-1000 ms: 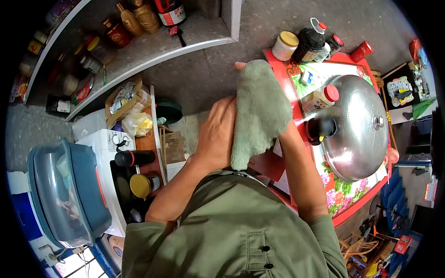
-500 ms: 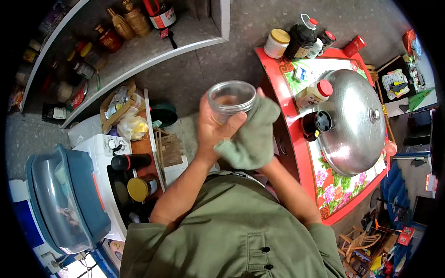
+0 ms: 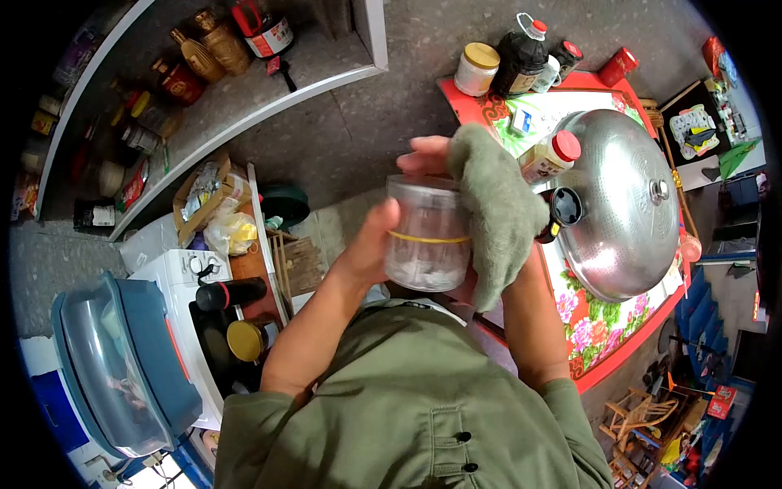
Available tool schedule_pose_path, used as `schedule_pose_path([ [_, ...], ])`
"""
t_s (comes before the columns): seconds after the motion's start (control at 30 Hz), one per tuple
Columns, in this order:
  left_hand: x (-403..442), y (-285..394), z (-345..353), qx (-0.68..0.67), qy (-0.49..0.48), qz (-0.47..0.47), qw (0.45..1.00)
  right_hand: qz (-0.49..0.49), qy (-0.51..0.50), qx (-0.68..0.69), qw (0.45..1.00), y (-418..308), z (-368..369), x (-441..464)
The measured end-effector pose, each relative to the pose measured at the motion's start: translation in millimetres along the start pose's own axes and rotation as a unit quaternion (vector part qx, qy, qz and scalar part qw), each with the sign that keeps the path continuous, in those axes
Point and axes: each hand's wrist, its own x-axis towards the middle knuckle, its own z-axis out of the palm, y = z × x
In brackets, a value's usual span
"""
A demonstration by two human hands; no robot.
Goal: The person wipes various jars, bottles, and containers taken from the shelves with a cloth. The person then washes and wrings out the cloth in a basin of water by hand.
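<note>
A clear jar with a thin yellow band around it is held in front of my body, its side turned toward me. My left hand grips it from the left, the thumb against its wall. A grey-green cloth presses against the jar's right side. My right hand holds the cloth and is mostly hidden behind it. Some fingertips show above the jar's far end; I cannot tell which hand they belong to.
On the right, a red-edged table bears a large metal lid, a red-capped jar and a dark bottle. At left are a shelf of bottles, a white appliance and a blue-grey tub.
The jar has turned from showing its round rim to showing its side, and sits a little lower. The cloth has moved right and up along it. My left thumb has shifted to the jar's left side.
</note>
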Motion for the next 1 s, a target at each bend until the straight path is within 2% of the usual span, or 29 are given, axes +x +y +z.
schedule_pose_path([
  [0.03,3.6,-1.1,4.3,-0.082,-0.002,-0.001,0.997,0.001,0.001,0.000,1.000,1.5,-6.2,3.1],
  [0.1,14.0,-3.5,-2.6,-0.041,0.002,0.034,0.999,0.015,-0.025,-0.155,0.988,10.1,-19.5,11.4],
  [0.17,17.7,-7.2,-15.6,-0.150,-0.021,-0.093,0.984,0.003,0.017,-0.154,0.988,20.6,-23.9,16.0],
  [0.2,18.2,-5.4,-8.2,-0.071,0.060,-0.070,0.993,-0.025,0.055,-0.205,0.977,19.1,-25.5,14.9],
  [0.23,18.9,-1.3,-10.2,-0.072,0.060,-0.069,0.993,-0.052,0.093,-0.256,0.961,16.8,-26.8,14.7],
  [0.3,15.0,10.4,-19.8,0.162,0.138,-0.046,0.976,0.070,0.175,-0.264,0.946,12.8,-18.9,16.8],
  [0.37,12.1,15.2,-12.5,0.201,0.129,-0.025,0.971,-0.170,0.097,-0.211,0.958,37.4,-34.0,14.7],
  [0.43,9.2,18.4,6.8,0.149,0.105,0.010,0.983,-0.196,0.105,-0.184,0.957,33.1,-26.9,18.4],
  [0.47,11.7,8.2,6.5,0.190,0.097,0.059,0.975,-0.256,0.132,-0.297,0.910,33.4,-23.8,19.4],
  [0.57,18.4,3.1,5.6,0.241,0.061,0.057,0.967,-0.235,0.129,-0.153,0.951,32.5,-30.5,27.3],
  [0.63,17.2,3.0,-1.4,0.230,0.062,0.025,0.971,-0.100,0.081,0.057,0.990,22.1,-33.6,24.6],
  [0.67,14.8,2.7,-7.1,0.129,0.049,-0.024,0.990,-0.113,0.034,0.060,0.991,33.2,-43.1,29.3],
  [0.7,14.0,0.8,-13.3,0.026,0.034,-0.071,0.997,-0.113,0.035,0.061,0.991,32.7,-42.0,28.8],
  [0.77,19.0,-4.1,-24.5,-0.022,0.016,-0.096,0.995,-0.034,-0.003,0.081,0.996,30.4,-37.6,27.9],
  [0.8,21.8,-2.3,-24.2,-0.133,-0.079,-0.132,0.979,-0.024,-0.010,0.065,0.998,31.6,-36.8,26.5],
  [0.83,23.3,-3.8,-25.7,-0.189,-0.126,-0.146,0.963,-0.024,-0.009,0.066,0.997,34.1,-39.1,24.4],
  [0.87,24.8,-5.4,-27.1,-0.242,-0.171,-0.165,0.941,0.025,-0.027,0.092,0.995,37.2,-43.6,22.3],
  [0.97,24.2,-15.6,-33.1,-0.268,-0.178,-0.185,0.929,0.069,-0.030,0.118,0.990,34.1,-51.4,23.0],
  [1.0,18.8,-14.5,-27.8,-0.141,-0.055,-0.158,0.976,0.065,-0.014,0.118,0.991,31.3,-54.1,24.0],
])
